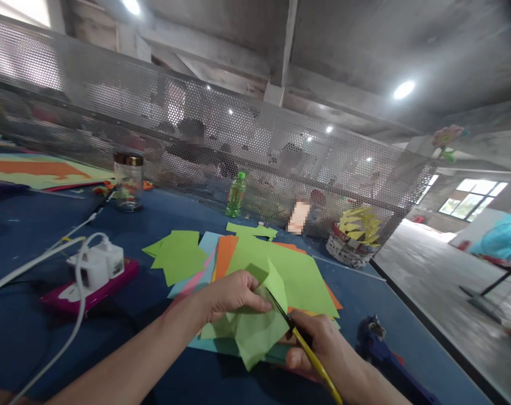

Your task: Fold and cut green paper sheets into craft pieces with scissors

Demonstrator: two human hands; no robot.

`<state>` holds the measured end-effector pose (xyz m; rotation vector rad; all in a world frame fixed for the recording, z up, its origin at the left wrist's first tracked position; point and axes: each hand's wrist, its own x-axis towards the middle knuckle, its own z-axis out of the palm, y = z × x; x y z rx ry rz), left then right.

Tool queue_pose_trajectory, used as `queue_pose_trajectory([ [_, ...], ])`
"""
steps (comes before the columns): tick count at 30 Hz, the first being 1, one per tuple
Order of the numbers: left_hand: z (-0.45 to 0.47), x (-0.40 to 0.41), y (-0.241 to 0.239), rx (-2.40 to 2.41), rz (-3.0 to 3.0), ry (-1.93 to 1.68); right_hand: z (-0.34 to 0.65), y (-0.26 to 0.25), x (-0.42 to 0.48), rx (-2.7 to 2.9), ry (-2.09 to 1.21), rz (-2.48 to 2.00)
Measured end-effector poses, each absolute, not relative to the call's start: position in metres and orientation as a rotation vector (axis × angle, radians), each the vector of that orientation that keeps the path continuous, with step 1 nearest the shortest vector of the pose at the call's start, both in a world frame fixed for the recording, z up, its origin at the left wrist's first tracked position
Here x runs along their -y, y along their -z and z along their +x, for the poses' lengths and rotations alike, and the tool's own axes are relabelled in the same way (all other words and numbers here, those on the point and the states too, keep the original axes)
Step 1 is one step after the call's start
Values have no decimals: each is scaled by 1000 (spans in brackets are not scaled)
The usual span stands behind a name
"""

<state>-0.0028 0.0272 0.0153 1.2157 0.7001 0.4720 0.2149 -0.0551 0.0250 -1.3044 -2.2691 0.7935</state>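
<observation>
My left hand [230,295] is closed on a folded light green paper [255,329], pinching it near its upper edge. My right hand [321,346] grips a pair of scissors with a yellow handle [310,354], and the dark blades [278,306] meet the green paper beside my left thumb. Both hands hover over a stack of coloured paper sheets [289,270] in green, orange, pink and blue, lying on a blue table [166,214].
A white charger on a pink device [93,275] with white cables lies at the left. A glass jar [128,181] and a green bottle [236,195] stand by a perforated metal screen [238,135]. A woven basket with yellow paper [354,239] sits far right. A blue tool [377,343] lies near my right wrist.
</observation>
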Motion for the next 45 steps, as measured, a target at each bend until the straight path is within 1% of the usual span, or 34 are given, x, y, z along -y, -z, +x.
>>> queue_pose_trajectory([
  [6,1,-24,-13,-650,1228,-432,215,-23,56,2304,-719,-1398],
  [17,2,-23,-10,-618,1217,-462,215,-18,53,2308,-686,-1406],
  [24,3,-23,-11,-655,1212,-449,214,-15,52,2293,-676,-1412],
  [32,2,-24,-12,-694,1230,-431,216,-12,49,2249,-713,-1529],
  [40,-4,-27,-13,-691,1307,-352,221,-5,54,2268,-760,-1484],
  [45,-2,-23,-15,-728,1351,-321,218,-11,53,2283,-712,-1463],
])
